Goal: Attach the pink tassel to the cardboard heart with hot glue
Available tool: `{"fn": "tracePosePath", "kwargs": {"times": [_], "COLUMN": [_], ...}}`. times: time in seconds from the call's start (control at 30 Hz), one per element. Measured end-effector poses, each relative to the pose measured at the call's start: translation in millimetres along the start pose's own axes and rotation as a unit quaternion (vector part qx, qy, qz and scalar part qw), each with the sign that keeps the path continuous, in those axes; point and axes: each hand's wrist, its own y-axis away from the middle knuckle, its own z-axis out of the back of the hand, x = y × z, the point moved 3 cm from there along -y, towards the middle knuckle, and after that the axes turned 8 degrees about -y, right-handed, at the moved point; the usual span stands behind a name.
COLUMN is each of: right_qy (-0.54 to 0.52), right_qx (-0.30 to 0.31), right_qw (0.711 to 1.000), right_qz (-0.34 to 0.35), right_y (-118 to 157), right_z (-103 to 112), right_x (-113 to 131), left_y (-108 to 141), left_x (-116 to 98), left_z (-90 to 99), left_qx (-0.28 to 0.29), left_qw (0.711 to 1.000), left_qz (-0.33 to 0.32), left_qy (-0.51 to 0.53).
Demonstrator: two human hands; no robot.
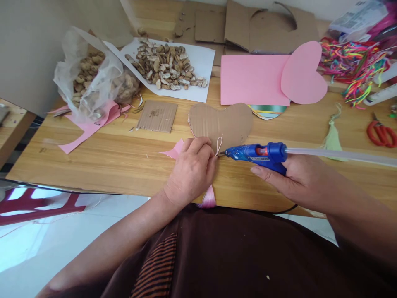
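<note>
A brown cardboard heart [221,124] lies on the wooden table, its lower tip near my left hand [195,165]. The fingers of that hand are closed at the tip, around a thin pink cord whose loop [219,145] stands out over the cardboard. A pink tassel [208,198] hangs below the hand at the table edge. In my right hand [291,178] is a blue glue gun [257,155] with a long clear glue stick [335,155] in its back. The gun's nozzle points left and is at the cord loop, beside my left fingertips; whether it touches is unclear.
Peanut shells [169,64] lie on white paper [204,89], beside a plastic bag of peanuts [87,78]. Behind are pink paper [251,78], a pink heart [304,74] and cardboard [269,29]. A cardboard square [158,116] lies left; a pale green tassel [333,134] and red-handled pliers [381,133] lie right.
</note>
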Motion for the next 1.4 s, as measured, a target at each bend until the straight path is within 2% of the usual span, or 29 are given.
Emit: {"fn": "tracePosePath", "kwargs": {"times": [0.47, 0.77, 1.13, 1.33, 1.4], "right_qy": [0.015, 0.004, 0.008, -0.041, -0.049], "right_qx": [0.013, -0.011, -0.033, -0.068, -0.058], "right_qw": [1.000, 1.000, 0.999, 0.996, 0.996], "right_qz": [-0.010, 0.002, -0.038, -0.040, -0.044], "right_y": [-1.0, -4.6, -1.7, 1.5, 3.4], "right_z": [1.9, 4.0, 3.4, 13.7, 13.6], "right_x": [3.2, 6.2, 0.0, -3.3, -3.2], "left_y": [-1.0, -0.6, -0.2, -0.1, 0.1], "left_x": [0.0, 0.0, 0.0, -1.5, -1.6], "left_z": [0.3, 0.3, -1.7, -0.1, 0.2], "left_qx": [0.008, 0.003, -0.001, 0.002, 0.005], "left_qw": [1.000, 1.000, 1.000, 1.000, 1.000], "left_qz": [0.006, 0.003, 0.006, 0.010, 0.015], "left_qy": [0.004, 0.003, 0.001, -0.001, 0.004]}}
